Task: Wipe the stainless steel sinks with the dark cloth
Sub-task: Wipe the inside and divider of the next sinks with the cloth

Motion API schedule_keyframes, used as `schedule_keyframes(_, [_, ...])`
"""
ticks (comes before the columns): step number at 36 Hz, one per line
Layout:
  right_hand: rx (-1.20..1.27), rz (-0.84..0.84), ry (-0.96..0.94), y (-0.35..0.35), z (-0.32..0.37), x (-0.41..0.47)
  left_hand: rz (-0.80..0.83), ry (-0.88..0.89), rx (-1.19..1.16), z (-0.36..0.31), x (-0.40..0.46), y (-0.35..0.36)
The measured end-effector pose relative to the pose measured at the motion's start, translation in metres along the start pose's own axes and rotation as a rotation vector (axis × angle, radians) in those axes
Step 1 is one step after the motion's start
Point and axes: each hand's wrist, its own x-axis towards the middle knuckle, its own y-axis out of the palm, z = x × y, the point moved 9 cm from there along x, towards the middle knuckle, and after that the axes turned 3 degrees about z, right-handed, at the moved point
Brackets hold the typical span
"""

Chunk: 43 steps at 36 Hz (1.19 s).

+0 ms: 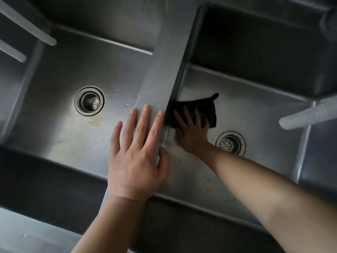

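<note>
Two stainless steel sinks lie below me, the left sink (60,136) and the right sink (255,110), split by a steel divider (164,73). The dark cloth (206,108) lies flat on the right sink's floor, against the divider wall. My right hand (193,132) presses on the cloth with fingers spread straight. My left hand (136,156) rests flat on top of the divider, fingers straight, thumb over its right edge. Part of the cloth is hidden under my right hand.
Each sink has a round drain strainer, the left drain (89,101) and the right drain (230,143). Water drops and a yellowish stain (95,121) mark the left sink's floor. A ribbed hose (308,115) reaches in from the right. Pale bars (27,28) cross the upper left corner.
</note>
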Motion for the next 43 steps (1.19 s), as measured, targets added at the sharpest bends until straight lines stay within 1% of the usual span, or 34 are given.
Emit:
schedule_keyframes(3, [-0.147, 0.054, -0.214, 0.028, 0.005, -0.055, 0.003, -0.008, 0.009, 0.000, 0.000, 0.000])
schedule_keyframes(4, [-0.189, 0.070, -0.256, 0.033, 0.001, -0.065, 0.002, -0.012, 0.013, 0.001, 0.000, 0.000])
schedule_keyframes(7, [-0.244, 0.041, -0.272, 0.022, -0.012, -0.066, -0.008, -0.015, 0.015, 0.000, 0.000, 0.000])
schedule_keyframes(9, [-0.224, -0.010, -0.202, 0.004, -0.019, -0.044, -0.021, -0.010, 0.018, 0.000, 0.000, -0.002])
schedule_keyframes(10, [-0.179, -0.047, -0.128, -0.007, -0.024, -0.026, -0.027, -0.007, 0.017, 0.000, 0.000, -0.002])
schedule_keyframes(12, [-0.027, -0.087, 0.058, -0.032, -0.038, 0.019, -0.033, -0.006, 0.018, 0.000, 0.001, -0.003])
schedule_keyframes(14, [0.075, -0.085, 0.164, -0.051, -0.044, 0.061, -0.028, -0.005, 0.019, -0.001, 0.001, -0.003])
schedule_keyframes(17, [0.076, -0.048, 0.186, -0.063, -0.043, 0.092, -0.020, -0.006, 0.015, 0.000, 0.002, -0.004])
schedule_keyframes(22, [0.059, 0.004, 0.162, -0.034, -0.028, 0.054, 0.031, -0.019, 0.017, 0.000, 0.001, -0.003])
schedule_keyframes(27, [0.047, 0.044, 0.051, 0.022, 0.007, -0.025, 0.048, -0.021, 0.014, 0.001, 0.000, 0.001])
schedule_keyframes(30, [-0.004, 0.095, -0.019, 0.058, 0.024, -0.067, 0.034, -0.018, 0.020, 0.002, -0.001, 0.001])
schedule_keyframes(32, [-0.061, 0.142, -0.102, 0.074, 0.031, -0.090, 0.023, -0.018, 0.034, 0.002, -0.002, 0.001])
schedule_keyframes(35, [-0.170, 0.237, -0.283, 0.083, 0.038, -0.118, 0.031, -0.009, 0.052, -0.002, -0.003, 0.000])
schedule_keyframes(39, [-0.454, 0.393, -0.633, 0.096, 0.047, -0.163, 0.081, 0.014, 0.074, -0.008, -0.011, -0.001])
schedule_keyframes(41, [-0.572, 0.463, -0.765, 0.099, 0.044, -0.178, 0.081, 0.087, 0.078, -0.018, -0.025, -0.001])
schedule_keyframes(43, [-0.659, 0.511, -0.830, 0.095, 0.036, -0.181, 0.057, 0.180, 0.059, -0.033, -0.045, -0.001])
